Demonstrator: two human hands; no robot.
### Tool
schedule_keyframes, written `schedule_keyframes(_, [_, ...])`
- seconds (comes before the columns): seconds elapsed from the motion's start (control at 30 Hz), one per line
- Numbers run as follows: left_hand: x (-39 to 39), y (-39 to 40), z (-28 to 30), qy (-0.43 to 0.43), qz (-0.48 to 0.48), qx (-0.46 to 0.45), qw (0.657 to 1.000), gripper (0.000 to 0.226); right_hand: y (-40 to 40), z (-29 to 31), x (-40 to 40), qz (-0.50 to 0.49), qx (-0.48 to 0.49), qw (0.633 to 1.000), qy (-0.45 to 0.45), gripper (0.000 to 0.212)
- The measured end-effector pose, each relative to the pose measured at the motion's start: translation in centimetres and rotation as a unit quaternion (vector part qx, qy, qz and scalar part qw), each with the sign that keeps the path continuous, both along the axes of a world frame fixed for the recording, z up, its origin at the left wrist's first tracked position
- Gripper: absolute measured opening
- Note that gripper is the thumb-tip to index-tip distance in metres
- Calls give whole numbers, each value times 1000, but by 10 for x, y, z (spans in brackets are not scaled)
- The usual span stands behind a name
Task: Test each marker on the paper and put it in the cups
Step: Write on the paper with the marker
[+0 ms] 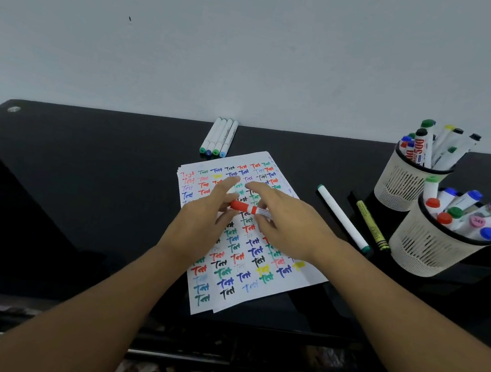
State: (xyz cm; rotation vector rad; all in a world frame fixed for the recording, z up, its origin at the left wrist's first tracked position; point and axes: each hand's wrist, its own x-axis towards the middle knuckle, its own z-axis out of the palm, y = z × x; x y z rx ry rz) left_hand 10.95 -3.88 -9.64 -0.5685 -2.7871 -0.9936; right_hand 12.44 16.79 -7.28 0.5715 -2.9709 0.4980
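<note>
Both hands [252, 215] around red marker [244, 207]

- I see paper [247, 250] mid-table [80, 177], four markers [219, 136] behind it
- two loose markers [356, 223] right of paper
- two cups [417, 224] far right, markers inside

the right hand [288, 221] hides most of the red marker's [244, 207] barrel.

From the paper [247, 250], the black table [77, 192] lies open toward 9 o'clock. Toward 3 o'clock two loose markers [343, 218] and two full cups [430, 242] block the way. Four markers [219, 137] lie at 12.
</note>
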Motion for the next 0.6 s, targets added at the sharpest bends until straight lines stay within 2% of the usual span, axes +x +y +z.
schedule_keyframes(0.23, [1, 0, 4, -20, 14, 19, 1000, 89, -5, 0, 3, -5, -36, 999, -15, 56])
schedule_keyframes(0.33, [-6, -1, -1, -2, 33, -17, 999, 76, -1, 2, 5, -23, -51, 998, -21, 59])
schedule_keyframes(0.43, [-8, -2, -3, 8, 45, -48, 998, 60, 4, 4, 7, -41, -102, 994, -18, 53])
schedule_keyframes(0.6, [-8, -1, -3, -8, 54, -76, 996, 59, 7, 2, 12, -50, -116, 992, -24, 41])
